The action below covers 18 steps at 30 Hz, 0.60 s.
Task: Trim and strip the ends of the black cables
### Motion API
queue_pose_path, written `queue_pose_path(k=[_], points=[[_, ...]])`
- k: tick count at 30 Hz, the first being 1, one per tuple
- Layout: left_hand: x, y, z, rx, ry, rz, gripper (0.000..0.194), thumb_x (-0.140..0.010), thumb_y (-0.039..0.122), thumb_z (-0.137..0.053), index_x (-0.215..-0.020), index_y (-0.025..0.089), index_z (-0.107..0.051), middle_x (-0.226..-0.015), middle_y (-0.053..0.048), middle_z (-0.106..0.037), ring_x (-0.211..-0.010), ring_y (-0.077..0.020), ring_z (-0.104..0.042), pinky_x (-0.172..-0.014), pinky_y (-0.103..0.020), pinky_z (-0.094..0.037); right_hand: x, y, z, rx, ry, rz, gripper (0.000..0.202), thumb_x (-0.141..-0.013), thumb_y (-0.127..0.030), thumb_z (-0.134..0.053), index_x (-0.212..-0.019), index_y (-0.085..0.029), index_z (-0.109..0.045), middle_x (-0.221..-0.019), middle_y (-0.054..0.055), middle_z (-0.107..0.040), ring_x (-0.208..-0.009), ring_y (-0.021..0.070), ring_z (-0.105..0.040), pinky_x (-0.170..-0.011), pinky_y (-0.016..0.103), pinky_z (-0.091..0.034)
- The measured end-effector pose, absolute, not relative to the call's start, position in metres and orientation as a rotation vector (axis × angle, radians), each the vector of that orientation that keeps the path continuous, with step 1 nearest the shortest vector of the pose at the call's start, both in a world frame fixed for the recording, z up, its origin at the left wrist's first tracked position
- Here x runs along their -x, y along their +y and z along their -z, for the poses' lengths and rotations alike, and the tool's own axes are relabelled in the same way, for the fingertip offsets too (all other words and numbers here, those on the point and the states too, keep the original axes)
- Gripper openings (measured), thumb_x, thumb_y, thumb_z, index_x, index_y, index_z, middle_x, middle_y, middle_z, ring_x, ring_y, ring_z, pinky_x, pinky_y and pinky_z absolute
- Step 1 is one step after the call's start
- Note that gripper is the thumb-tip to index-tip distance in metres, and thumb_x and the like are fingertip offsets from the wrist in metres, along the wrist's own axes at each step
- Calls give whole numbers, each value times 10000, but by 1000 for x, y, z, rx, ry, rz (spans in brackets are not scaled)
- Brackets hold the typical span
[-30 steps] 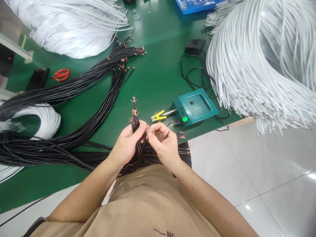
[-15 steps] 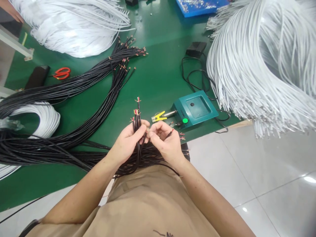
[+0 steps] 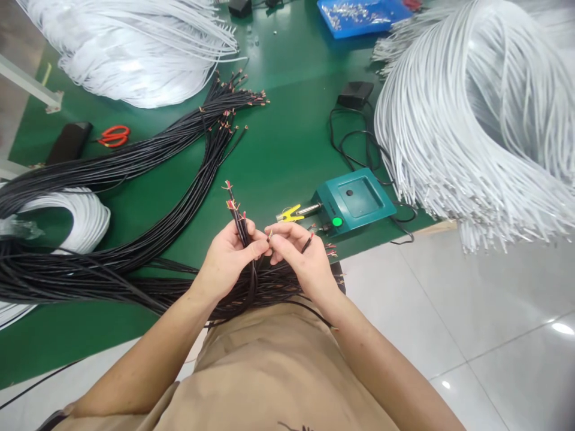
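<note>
My left hand [image 3: 229, 254] is closed round a few black cables [image 3: 241, 230], whose stripped ends fan out in red and yellow wires above the fingers. Close beside it, my right hand [image 3: 305, 257] is closed too, thumb and forefinger pinching fine wire ends at the left fingertips. A black cable end [image 3: 308, 242] with a red tip pokes up between the right fingers. Below both hands, a thick bundle of black cables [image 3: 179, 286] lies along the table edge and over my lap. Which cable the pinched wires belong to is hidden by the fingers.
A teal device [image 3: 354, 200] with a yellow clip [image 3: 291, 214] stands right of my hands. Large bundles of white cable [image 3: 449, 120] lie at right and back left. Red-handled scissors [image 3: 114, 136], a blue tray [image 3: 359, 27] of small parts and a black adapter [image 3: 354, 94] rest on the green table.
The cable ends in my left hand have tilted to the left. Thin wire ends now show between my fingertips. A person's arm at the far upper left is out of view.
</note>
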<state>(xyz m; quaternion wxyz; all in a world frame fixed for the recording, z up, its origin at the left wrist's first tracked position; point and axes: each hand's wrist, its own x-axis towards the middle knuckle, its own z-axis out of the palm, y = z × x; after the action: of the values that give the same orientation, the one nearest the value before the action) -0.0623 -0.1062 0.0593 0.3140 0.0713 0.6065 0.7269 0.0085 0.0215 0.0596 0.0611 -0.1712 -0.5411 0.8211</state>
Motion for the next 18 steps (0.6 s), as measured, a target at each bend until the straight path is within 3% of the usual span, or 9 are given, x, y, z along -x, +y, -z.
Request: queue_pose_path(k=[5,11,18], points=[[61,-105,-60,-261,1613,-1856,311,-720,224,-764,-776,188,-460,-639,64,-574,-588,-83,-569,-614,-227,-439,-8,22,-57,491,-1619,-2478,194,-788,-343,-681,-696,-177,-644,-622,-28,-605,-563,82,-532,-582,222,-462],[60,-103,-58,-248,1588,-1789,305,-734,232,-758,-778,191,-459,-647,62,-566,-592,-78,-567,-561,-199,-413,-9,21,-54,513,-1560,-2532,215,-782,-364,-689,-695,-185,-607,-603,-39,-581,-546,86,-524,-587,236,-457],[62,-102,-61,-234,1479,-1811,176,-819,331,-673,-891,171,-656,-781,-2,-619,-678,-84,-552,-618,-210,-449,-15,39,-61,253,-1700,-2405,254,-817,-370,-663,-648,-190,-601,-720,-3,-594,-707,123,-587,-694,268,-482]])
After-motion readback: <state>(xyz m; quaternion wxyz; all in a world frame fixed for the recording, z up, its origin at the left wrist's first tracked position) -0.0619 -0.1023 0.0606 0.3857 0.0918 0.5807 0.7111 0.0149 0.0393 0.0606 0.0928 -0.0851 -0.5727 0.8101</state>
